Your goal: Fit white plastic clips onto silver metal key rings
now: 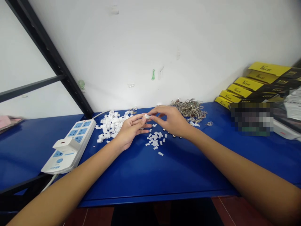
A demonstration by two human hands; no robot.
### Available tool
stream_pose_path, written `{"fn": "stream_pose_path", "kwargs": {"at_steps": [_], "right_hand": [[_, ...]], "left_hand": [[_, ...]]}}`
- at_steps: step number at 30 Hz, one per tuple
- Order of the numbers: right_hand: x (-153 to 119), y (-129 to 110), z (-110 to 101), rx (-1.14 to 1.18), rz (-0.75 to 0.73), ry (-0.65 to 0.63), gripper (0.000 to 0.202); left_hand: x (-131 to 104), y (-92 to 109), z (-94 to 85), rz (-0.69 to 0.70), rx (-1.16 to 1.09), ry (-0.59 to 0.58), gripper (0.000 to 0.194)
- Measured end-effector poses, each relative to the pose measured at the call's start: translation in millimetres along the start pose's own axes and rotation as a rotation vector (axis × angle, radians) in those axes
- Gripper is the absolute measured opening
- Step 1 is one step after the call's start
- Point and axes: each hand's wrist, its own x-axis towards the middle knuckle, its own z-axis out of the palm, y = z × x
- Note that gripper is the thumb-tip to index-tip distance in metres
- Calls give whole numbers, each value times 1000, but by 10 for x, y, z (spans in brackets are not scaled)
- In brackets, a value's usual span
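Between thumb and fingers, my left hand (130,129) grips a small white plastic piece (147,116). The fingertips of my right hand (169,118) are pinched together at the right end of that same piece; whether they hold a smaller part there is too small to tell. Left of my hands lies a heap of white plastic pieces (110,124). Small flat white bits (155,139) are scattered on the blue table (145,175) below my fingers. Behind my right hand sits a tangled pile of thin metallic pieces (191,110).
A white power strip (82,133) with a plugged-in white charger (67,144) lies at the left, beside a black metal frame (51,56). Yellow and black boxes (249,84) are stacked at the right. A white wall (141,47) rises behind the table.
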Motion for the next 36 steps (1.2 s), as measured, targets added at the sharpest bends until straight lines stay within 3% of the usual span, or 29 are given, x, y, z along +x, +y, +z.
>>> {"fn": "stream_pose_path", "kwargs": {"at_steps": [7,13,22,36], "right_hand": [[-17,31,5,-82,-106,5,12],[-5,39,7,-14,-56,-65,4],[-45,-14,7,-81,-3,-151,8],[-56,-39,34,-37,78,-153,8]], "left_hand": [[0,1,7,42,143,20,37],[-7,1,30,43,203,5,44],[-30,37,77,44,182,-25,37],[-25,14,49,21,120,-33,35]]}}
